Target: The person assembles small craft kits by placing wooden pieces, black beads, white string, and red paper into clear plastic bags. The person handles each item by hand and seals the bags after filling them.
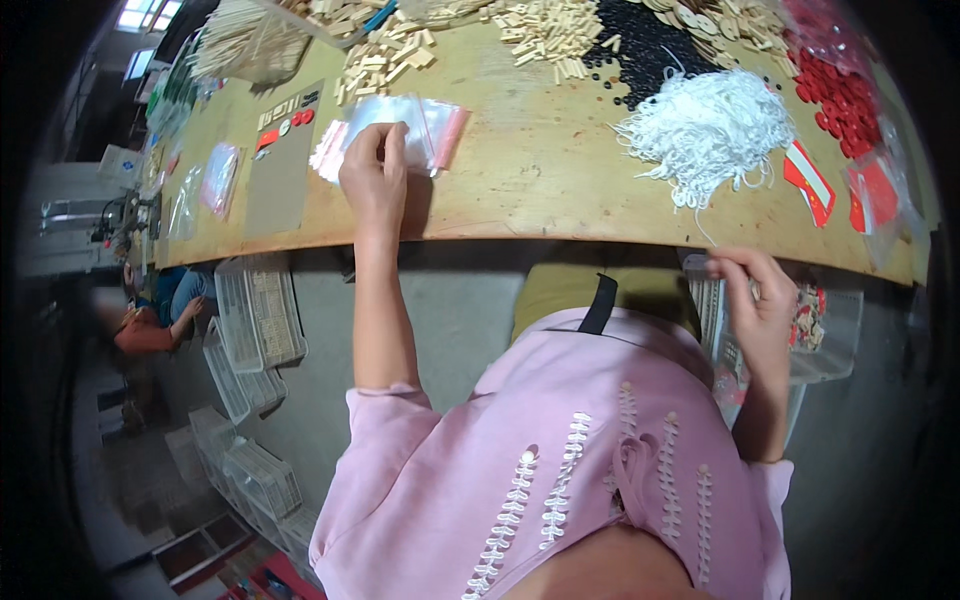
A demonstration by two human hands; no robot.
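Note:
My left hand (374,170) is over a stack of clear plastic bags (437,122) with pink edges. Its fingers are curled closed against the stack, and what they pinch, if anything, is hidden. Off the table's front edge, my right hand (757,290) has thumb and forefinger pinched together. A thin white string (704,228) trails over the edge down to those fingertips, from a large tangled heap of white strings (712,130).
Along the table (540,195) lie wooden blocks (390,60), black beads (645,45), red discs (850,100) and red-and-white cards (808,185). A brown board (277,180) with small parts sits left. Plastic crates (258,310) stand on the floor; a person (150,330) is far left.

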